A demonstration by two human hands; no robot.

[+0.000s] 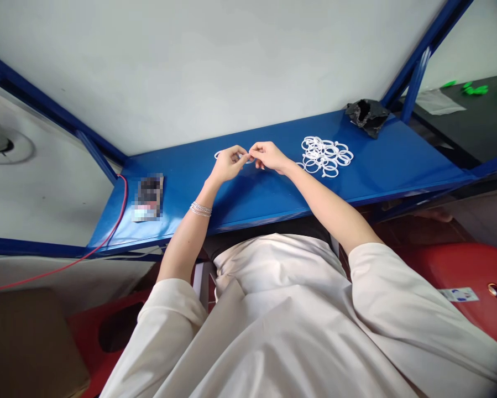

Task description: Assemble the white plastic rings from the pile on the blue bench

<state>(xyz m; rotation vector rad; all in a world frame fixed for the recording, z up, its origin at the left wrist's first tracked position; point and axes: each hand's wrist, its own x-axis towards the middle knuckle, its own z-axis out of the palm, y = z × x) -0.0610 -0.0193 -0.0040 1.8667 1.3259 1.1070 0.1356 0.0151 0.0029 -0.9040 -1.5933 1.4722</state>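
My left hand (230, 163) and my right hand (268, 156) meet fingertip to fingertip just above the blue table. Both are closed in a pinch on a small white plastic ring (251, 161), mostly hidden behind the fingers. Another white ring (216, 155) peeks out on the table beyond my left hand, partly covered by it. To the right of my right hand lies a loose heap of white plastic rings (330, 160) with small tabs; my right wrist and forearm cover its near left edge.
A crumpled black plastic bag (368, 115) sits at the table's (182, 166) back right. A phone-like object (148, 198), blurred, lies at the left, beside a red cable (121, 213). Blue metal bars (424, 61) frame both ends. A red stool (464, 271) stands at right.
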